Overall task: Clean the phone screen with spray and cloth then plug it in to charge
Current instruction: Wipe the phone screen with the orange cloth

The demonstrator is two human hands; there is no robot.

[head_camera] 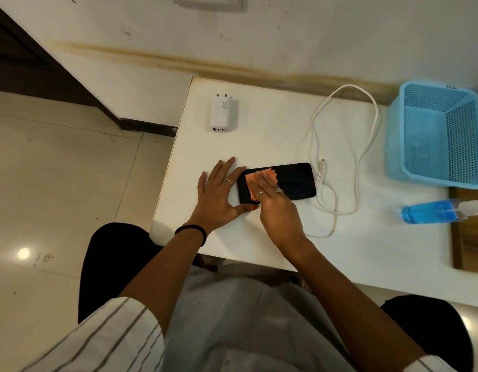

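A black phone [297, 181] lies flat, screen up, on the white table [259, 135]. My right hand [278, 208] presses an orange cloth [255, 181] onto the left half of the screen. My left hand [219, 191] rests flat on the table against the phone's left end, fingers spread, thumb along its near edge. A white charger brick [223, 114] lies at the back left of the table. A white cable [348, 157] loops to the right of the phone, one plug end close to the phone's right edge. A spray bottle of blue liquid [431, 212] lies on its side at far right.
A light blue perforated basket [434, 135] stands at the back right of the table. A wall socket plate [208, 0] is on the wall above. The table's left edge drops to a tiled floor. A wooden surface [471, 232] adjoins the table on the right.
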